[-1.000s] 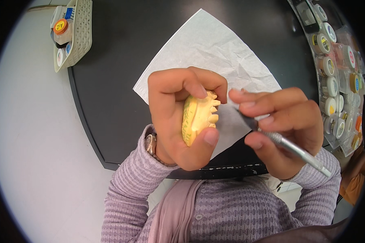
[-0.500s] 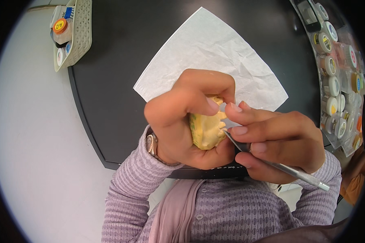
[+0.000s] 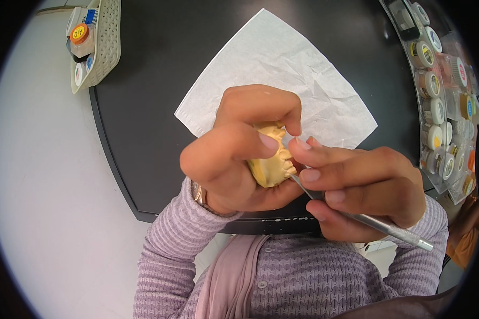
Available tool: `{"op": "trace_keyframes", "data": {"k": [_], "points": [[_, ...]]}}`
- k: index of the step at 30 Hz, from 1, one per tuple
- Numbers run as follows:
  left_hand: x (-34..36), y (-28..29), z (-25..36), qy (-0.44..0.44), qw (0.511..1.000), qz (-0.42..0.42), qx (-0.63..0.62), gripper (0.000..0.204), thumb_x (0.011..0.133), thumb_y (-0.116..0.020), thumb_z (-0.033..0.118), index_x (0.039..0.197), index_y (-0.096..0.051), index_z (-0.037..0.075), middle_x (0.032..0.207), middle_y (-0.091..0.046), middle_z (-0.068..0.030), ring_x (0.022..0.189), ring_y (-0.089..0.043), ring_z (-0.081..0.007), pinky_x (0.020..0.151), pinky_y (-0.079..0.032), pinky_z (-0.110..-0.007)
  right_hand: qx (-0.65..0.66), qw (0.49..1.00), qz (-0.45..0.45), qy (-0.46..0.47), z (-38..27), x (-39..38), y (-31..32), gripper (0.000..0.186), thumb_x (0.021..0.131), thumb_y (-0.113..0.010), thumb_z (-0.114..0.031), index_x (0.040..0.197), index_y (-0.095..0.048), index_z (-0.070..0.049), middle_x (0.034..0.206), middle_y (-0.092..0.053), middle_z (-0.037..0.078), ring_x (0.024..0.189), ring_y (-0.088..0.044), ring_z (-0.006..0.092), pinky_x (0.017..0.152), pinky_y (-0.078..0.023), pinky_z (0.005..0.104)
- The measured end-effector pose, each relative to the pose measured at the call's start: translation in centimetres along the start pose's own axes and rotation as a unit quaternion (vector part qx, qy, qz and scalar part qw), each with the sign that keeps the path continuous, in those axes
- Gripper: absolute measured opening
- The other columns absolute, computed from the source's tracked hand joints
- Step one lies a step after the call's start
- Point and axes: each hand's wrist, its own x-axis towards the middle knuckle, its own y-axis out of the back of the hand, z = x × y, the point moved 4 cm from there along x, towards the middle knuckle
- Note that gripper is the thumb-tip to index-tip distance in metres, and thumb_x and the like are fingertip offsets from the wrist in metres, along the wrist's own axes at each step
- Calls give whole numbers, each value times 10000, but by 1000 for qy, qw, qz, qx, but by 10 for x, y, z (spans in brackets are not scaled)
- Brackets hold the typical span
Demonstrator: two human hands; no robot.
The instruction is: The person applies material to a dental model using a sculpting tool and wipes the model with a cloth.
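My left hand is closed around a yellow dental stone model, whose row of small teeth faces right, partly hidden by my curled fingers. My right hand grips a slim metal tool with a knurled handle. The tool's thin tip is at the model's lower teeth, appearing to touch it. Both hands are close together over the lower part of a creased white paper sheet, which lies on a dark table.
A cream woven basket with small containers sits at the upper left. Along the right edge stand clear organisers full of small round lidded jars. A person's part in orange shows at the lower right, beside my sleeve.
My right hand has moved down and left, bringing the tool's tip to the model. My left fingers have curled further over the model, and that hand has since shifted slightly up and left.
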Motion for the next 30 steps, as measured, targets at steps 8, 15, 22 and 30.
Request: {"op": "trace_keyframes", "data": {"k": [8, 15, 22, 30], "points": [[4, -1, 5, -12, 999, -11, 42, 666, 706, -805, 327, 1040, -266, 120, 921, -508, -175, 701, -547, -237, 584, -518, -366, -1, 999, 21, 41, 4, -4, -3, 392, 676, -706, 159, 987, -507, 28, 1041, -571, 202, 1055, -584, 409, 936, -495, 447], [8, 1, 8, -23, 995, -47, 85, 549, 769, -743, 236, 987, -253, 116, 892, -504, -174, 675, -540, -227, 566, -516, -360, -25, 1000, 4, 6, 0, 1, -2, 379, 685, -706, 153, 986, -528, 8, 1036, -589, 173, 1053, -596, 372, 933, -503, 424], [6, -4, 5, -39, 997, 61, 25, 410, 683, -730, 59, 808, -340, 91, 867, -546, -142, 634, -539, -222, 536, -455, -323, -21, 1000, 9, 18, 1, 4, -2, 378, 678, -696, 178, 968, -532, 0, 999, -599, 152, 1017, -618, 357, 917, -517, 400], [5, -5, 3, -41, 994, 103, 4, 348, 638, -724, -16, 726, -400, 77, 860, -569, -119, 635, -527, -218, 527, -419, -304, -12, 999, 2, -44, -4, 6, -1, 387, 657, -689, 213, 939, -527, 3, 953, -597, 148, 1004, -627, 335, 918, -517, 379]]}}
